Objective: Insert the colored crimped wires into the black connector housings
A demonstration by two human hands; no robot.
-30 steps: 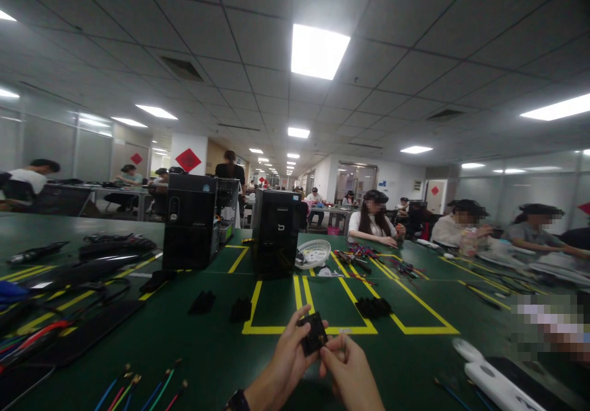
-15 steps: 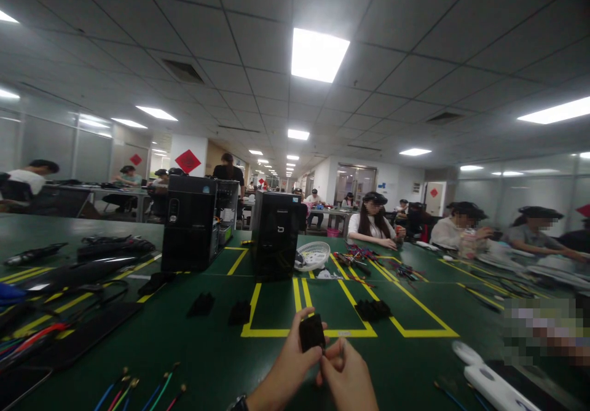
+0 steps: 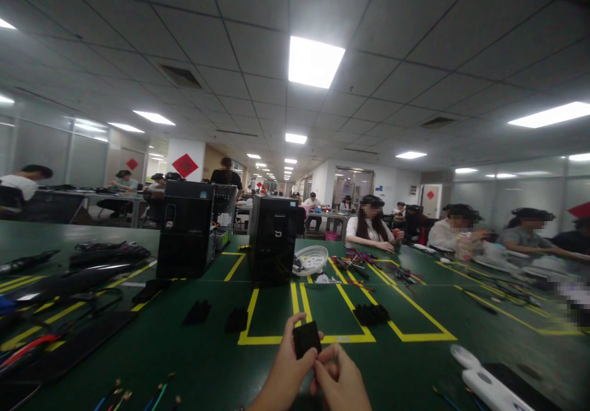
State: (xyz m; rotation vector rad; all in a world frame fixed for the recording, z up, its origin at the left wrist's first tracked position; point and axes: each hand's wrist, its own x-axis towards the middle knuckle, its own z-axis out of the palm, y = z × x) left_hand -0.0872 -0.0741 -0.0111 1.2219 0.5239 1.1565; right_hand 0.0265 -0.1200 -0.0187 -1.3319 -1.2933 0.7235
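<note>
My left hand (image 3: 286,371) pinches a small flat black square part (image 3: 306,338) and holds it upright above the green table (image 3: 207,362). My right hand (image 3: 342,379) is closed beside it, its fingertips pressed against the part's lower right edge. Both hands sit at the bottom centre of the head view, just in front of the yellow taped rectangles (image 3: 332,313). Similar small black parts lie on the table: one (image 3: 197,312) and another (image 3: 236,319) to the left, a pile (image 3: 371,314) to the right.
Two black computer towers (image 3: 187,228) (image 3: 273,238) stand beyond the tape, with a white basket (image 3: 311,258) beside them. Cables and dark panels (image 3: 69,337) crowd the left; coloured wires (image 3: 138,395) lie bottom left; a white device (image 3: 488,383) lies bottom right. Other people sit far right.
The black part has turned from tilted to upright, flat face toward me. Both hands have dropped slightly in the view as the camera tipped upward.
</note>
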